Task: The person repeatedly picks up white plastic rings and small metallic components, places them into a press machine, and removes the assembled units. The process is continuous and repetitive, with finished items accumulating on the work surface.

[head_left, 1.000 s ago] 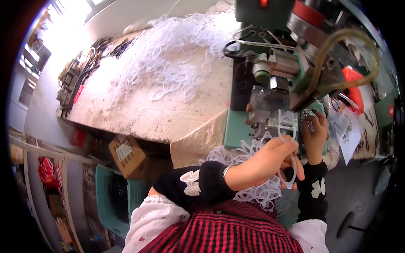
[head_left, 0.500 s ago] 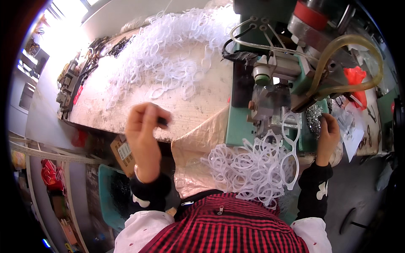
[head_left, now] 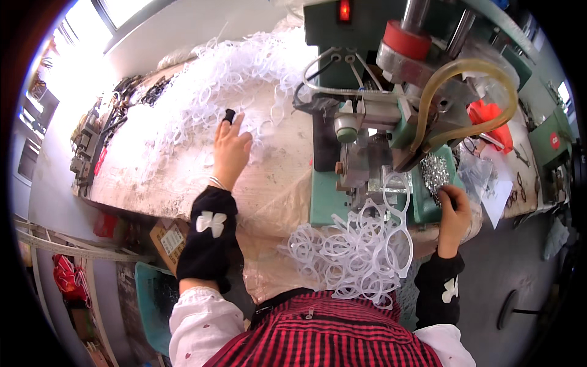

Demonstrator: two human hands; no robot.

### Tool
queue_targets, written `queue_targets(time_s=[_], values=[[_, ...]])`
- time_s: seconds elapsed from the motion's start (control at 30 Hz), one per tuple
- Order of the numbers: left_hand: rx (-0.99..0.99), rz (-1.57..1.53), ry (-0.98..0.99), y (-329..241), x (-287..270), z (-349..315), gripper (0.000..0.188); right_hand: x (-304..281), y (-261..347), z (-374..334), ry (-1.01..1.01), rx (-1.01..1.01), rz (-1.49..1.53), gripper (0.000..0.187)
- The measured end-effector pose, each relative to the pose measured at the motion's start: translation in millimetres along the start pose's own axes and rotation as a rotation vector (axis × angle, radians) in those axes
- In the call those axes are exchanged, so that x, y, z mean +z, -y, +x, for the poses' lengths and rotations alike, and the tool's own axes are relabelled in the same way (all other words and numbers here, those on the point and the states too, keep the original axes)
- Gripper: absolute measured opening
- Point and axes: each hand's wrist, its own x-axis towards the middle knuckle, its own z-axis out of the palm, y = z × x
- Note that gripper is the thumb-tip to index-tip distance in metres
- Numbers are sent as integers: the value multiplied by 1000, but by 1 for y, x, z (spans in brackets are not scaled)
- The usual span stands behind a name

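Observation:
My left hand (head_left: pixel 231 153) reaches over the worktable with its fingers apart and nothing in them; a black cover sits on one fingertip. Just beyond it spreads a large heap of translucent white eyeglass frames (head_left: pixel 238 79). My right hand (head_left: pixel 455 214) is at the near right edge of a green tray (head_left: pixel 426 211) of small shiny metal parts (head_left: pixel 435 173). Its thumb and fingers are pinched together; what they hold, if anything, is too small to make out. A second pile of eyeglass frames (head_left: pixel 348 251) lies between my arms. One frame (head_left: pixel 400 229) stands up from this pile against the press machine (head_left: pixel 358 165).
A yellowish hose (head_left: pixel 510 79) loops from the machine, and a red light (head_left: pixel 344 10) glows on it. Metal tools (head_left: pixel 85 147) line the table's left end. A red bag (head_left: pixel 492 122) lies right of the machine. A teal bin (head_left: pixel 147 300) stands below left.
My left hand has moved forward from the table's near edge to the large heap, and its fingers have spread. My right hand stays by the tray. The whole view has shifted.

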Motion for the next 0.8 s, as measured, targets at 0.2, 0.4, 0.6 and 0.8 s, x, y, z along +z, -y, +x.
queue_targets(time_s=[0.2, 0.4, 0.6, 0.8], values=[[-99, -305, -306, -29, -55, 17, 5, 3, 74, -1, 101, -37, 238, 10], [-639, -1176, -169, -95, -47, -19, 13, 60, 118, 12, 191, 20, 654, 27], [-513, -1522, -304, -158, -80, -17, 19, 63, 125, 2, 147, 149, 846, 31], [227, -1295, -411, -208, -169, 54, 24, 61, 150, 1, 212, 165, 937, 36]])
